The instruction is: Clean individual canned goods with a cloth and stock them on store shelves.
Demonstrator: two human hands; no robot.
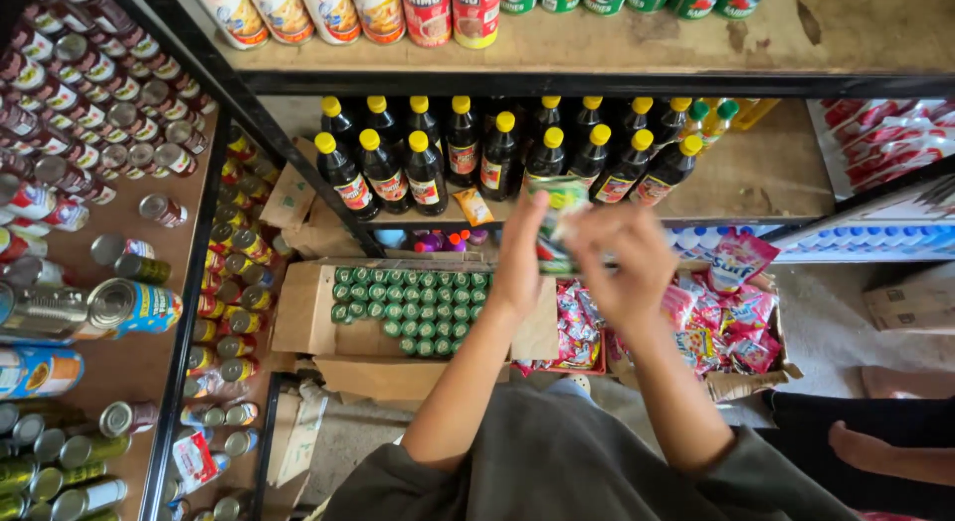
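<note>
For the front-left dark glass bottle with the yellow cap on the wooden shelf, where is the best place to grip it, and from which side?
Probably at the narrow neck just under the cap of the dark glass bottle with the yellow cap, coming from the front and above. It stands upright at the front-left corner of the row, with other bottles packed close behind and beside it, so its body is hard to reach around.

Both forearms rise from the lower middle of the view, bare from rolled grey sleeves, and draw together toward the top; the left hand is raised with fingers pointing up, thumb side turned inward; the right hand sits just beside it, knuckles toward the camera, fingers curled — both pinch one small packet between them; wrists nearly level.
</note>
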